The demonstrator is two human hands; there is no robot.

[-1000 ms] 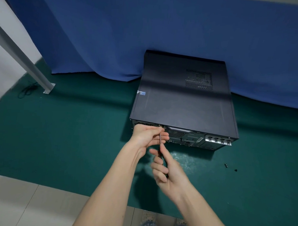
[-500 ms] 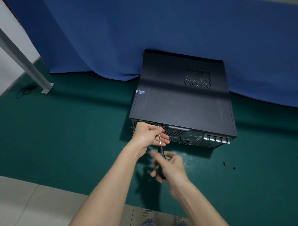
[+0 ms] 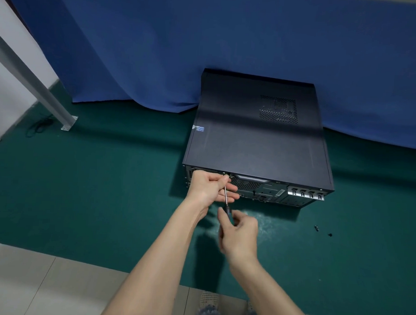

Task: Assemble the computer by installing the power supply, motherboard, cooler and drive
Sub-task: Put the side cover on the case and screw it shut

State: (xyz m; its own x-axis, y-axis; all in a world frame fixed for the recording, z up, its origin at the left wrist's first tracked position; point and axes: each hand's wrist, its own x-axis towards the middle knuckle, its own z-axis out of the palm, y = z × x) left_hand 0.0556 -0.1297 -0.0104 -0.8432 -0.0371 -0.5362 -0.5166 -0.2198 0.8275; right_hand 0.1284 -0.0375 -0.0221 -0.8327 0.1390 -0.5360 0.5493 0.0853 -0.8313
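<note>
Fingers (image 3: 223,216) of the right hand (image 3: 241,231) grip the half-hidden screwdriver (image 3: 226,197) handle; left hand (image 3: 208,185) pinches its shaft

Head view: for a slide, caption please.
Right hand holds a screwdriver, left hand steadying the shaft, at the rear of the computer case.

Right grip (image 3: 241,231) rolled palm-up to knuckles-up round screwdriver (image 3: 225,195) handle.

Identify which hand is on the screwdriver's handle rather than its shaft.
The right hand grips the dark handle of the screwdriver; the left hand, nearer the computer case, holds its metal shaft.
</note>
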